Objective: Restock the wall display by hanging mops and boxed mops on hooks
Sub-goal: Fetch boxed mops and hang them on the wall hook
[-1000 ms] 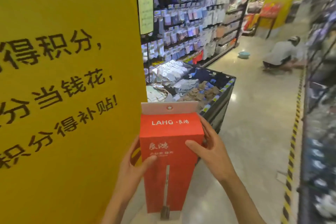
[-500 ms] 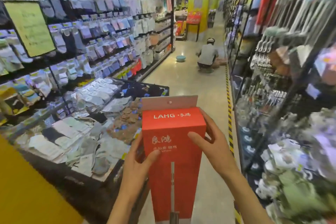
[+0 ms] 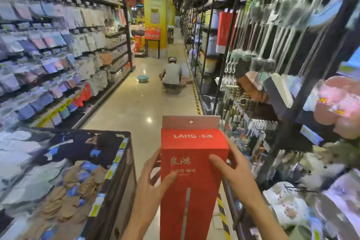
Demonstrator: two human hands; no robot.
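I am in a shop aisle. The biggest thing on my right is the wall display [image 3: 292,48], a tall black rack full of hanging mops [image 3: 272,31] with long pale poles. It is blurry, so I cannot pick out a free hook. Some red boxes [image 3: 224,29] like mine hang farther along that rack. On my left is a low bin [image 3: 120,171] of socks, with shelves [image 3: 58,48] of small packs behind it. Far down the floor [image 3: 140,103] a person [image 3: 172,76] squats beside a blue bowl [image 3: 142,78].

I hold one boxed mop [image 3: 192,177] upright in front of me, in the air between the bin and the rack, touching neither. Its pale top flap [image 3: 191,122] has a small hole for a hook.

My left hand [image 3: 153,179] grips the box's left side, thumb curled on the front and fingers behind. My right hand [image 3: 231,169] grips the right side the same way, thumb lying across the front.

I think I am at the carrying step, with this box not yet hung. Next I should turn right to face the rack and find a bare hook, likely near the other red boxes. Then I should lift the box, line the little hole up with the hook tip, and slide it on. The hole is small, so I must aim with care and keep the box level.
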